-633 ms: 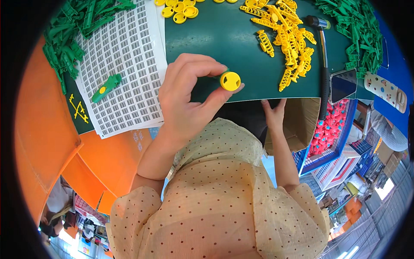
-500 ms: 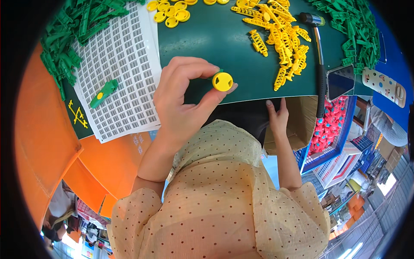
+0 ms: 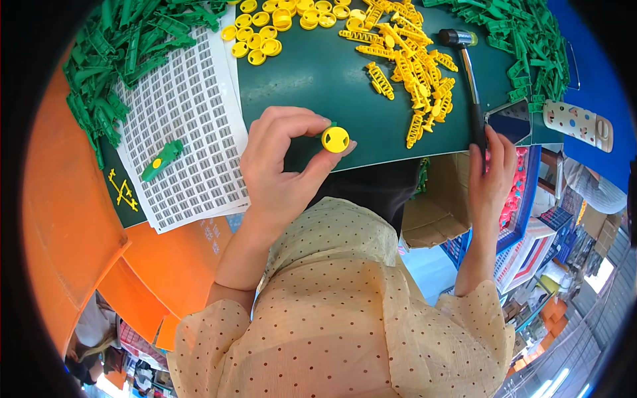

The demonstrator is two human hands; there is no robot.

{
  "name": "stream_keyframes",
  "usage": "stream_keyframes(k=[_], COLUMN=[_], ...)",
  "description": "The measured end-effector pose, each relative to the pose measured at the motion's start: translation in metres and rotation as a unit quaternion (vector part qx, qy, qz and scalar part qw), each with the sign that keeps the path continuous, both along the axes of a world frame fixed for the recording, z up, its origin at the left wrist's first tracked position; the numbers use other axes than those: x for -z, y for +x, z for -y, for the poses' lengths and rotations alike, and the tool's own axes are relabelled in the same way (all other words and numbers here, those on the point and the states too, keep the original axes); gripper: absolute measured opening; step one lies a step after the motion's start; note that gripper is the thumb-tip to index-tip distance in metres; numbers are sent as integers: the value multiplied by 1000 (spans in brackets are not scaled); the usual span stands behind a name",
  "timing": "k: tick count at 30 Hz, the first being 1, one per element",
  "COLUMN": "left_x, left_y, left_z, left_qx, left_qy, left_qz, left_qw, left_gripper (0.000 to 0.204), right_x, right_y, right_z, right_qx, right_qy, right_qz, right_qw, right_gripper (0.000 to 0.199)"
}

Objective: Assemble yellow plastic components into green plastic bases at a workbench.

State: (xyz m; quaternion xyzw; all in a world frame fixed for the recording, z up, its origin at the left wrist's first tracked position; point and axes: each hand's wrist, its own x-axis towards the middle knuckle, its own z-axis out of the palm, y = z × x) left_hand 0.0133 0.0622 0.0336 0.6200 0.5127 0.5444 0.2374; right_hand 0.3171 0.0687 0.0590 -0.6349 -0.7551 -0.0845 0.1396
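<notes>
Green counter (image 3: 312, 79), orange bins along its left edge. White label sheet (image 3: 186, 126), a grid of small printed stickers, lies at left; one green-and-yellow piece (image 3: 161, 159) rests on it. Green parts (image 3: 126, 46) heaped top left and top right. Yellow ladders (image 3: 411, 73) piled centre right, yellow caps (image 3: 279, 20) above. Cardboard box (image 3: 438, 205) under the counter's edge. Left hand (image 3: 282, 172): grip pinching a yellow disc (image 3: 336, 139), raised over the counter. Right hand (image 3: 491, 179): grip around the hammer (image 3: 471, 86) handle at the counter's edge.
</notes>
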Motion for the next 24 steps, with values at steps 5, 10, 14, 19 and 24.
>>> stream_keyframes(k=[5,10,14,19,24], left_x=[0,0,1,2,3], left_y=[2,-2,-2,-3,2], left_z=[0,-3,-3,-3,-6], left_qx=[-8,8,12,19,-1], left_qy=[-1,1,-8,-1,0], left_qz=[7,-26,-20,-23,15], left_qw=[1000,1000,1000,1000,1000], left_gripper=[32,33,31,31,33], right_x=[-2,-13,-21,-37,-28], right_y=[0,1,2,-28,-24], right_z=[13,3,22,36,45], right_qx=[40,176,77,-37,-77], right_qy=[-160,-258,-181,-328,-320], right_qz=[-161,-463,-495,-674,-521], right_qw=[973,829,846,661,787], right_gripper=[51,42,36,66,61])
